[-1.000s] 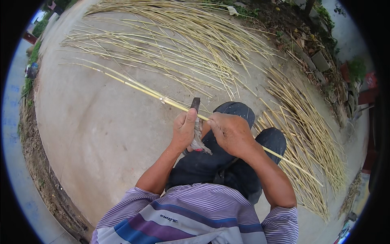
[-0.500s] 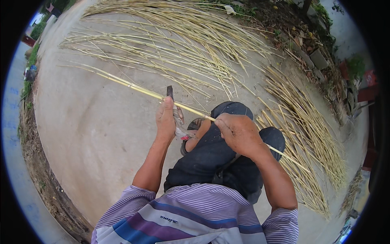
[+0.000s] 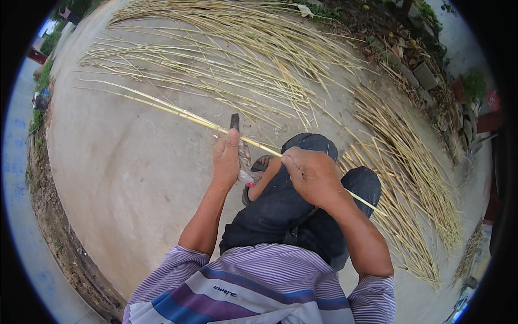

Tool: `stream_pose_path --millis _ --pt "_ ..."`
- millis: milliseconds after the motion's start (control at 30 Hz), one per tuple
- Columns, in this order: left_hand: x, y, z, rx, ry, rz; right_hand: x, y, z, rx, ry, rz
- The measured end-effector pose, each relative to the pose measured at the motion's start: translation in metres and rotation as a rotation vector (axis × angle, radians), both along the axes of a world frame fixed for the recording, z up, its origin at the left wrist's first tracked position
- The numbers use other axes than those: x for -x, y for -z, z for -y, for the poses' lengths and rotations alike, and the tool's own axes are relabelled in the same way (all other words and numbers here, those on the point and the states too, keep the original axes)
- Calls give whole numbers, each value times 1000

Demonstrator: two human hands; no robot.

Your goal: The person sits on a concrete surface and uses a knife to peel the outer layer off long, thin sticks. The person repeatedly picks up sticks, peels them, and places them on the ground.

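A long yellow stalk (image 3: 270, 149), like a cane or reed, slants from upper left to lower right across my lap. Left of the blade it parts into two strands (image 3: 171, 107) that spread apart toward their far ends. My left hand (image 3: 226, 156) is closed around a knife (image 3: 234, 122), its short dark blade pointing up, its handle wrapped in pale material; the thumb presses by the stalk at the blade. Closed on the stalk above my knee is my right hand (image 3: 313, 175), and the stalk's tail comes out beyond that wrist.
Many pale stalks (image 3: 216, 65) lie spread over the concrete ground (image 3: 124, 173) ahead. Another heap of stalks (image 3: 410, 167) lies to my right, close by my knees (image 3: 307, 143). Rubble and dry litter (image 3: 399, 59) line the far right edge.
My left hand and the knife have shifted slightly right, nearer my right hand. The two strands at the left stand farther apart. My right hand has barely moved.
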State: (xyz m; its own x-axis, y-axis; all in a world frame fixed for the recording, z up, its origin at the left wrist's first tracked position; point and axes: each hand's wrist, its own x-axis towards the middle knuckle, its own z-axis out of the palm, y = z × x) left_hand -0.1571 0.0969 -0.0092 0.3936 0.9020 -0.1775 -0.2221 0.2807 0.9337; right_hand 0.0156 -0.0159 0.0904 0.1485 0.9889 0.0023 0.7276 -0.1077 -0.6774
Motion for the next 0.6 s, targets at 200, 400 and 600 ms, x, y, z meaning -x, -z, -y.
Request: stream_pose_path --millis 200,400,600 --pt "-20 -8 27 -60 58 -95 -3 -6 2 96 4 -96" --pt "-18 -11 30 -8 92 -79 2 2 1 20 -16 -71" --pt "-19 -1 16 9 61 -37 -8 -5 4 55 18 -96"
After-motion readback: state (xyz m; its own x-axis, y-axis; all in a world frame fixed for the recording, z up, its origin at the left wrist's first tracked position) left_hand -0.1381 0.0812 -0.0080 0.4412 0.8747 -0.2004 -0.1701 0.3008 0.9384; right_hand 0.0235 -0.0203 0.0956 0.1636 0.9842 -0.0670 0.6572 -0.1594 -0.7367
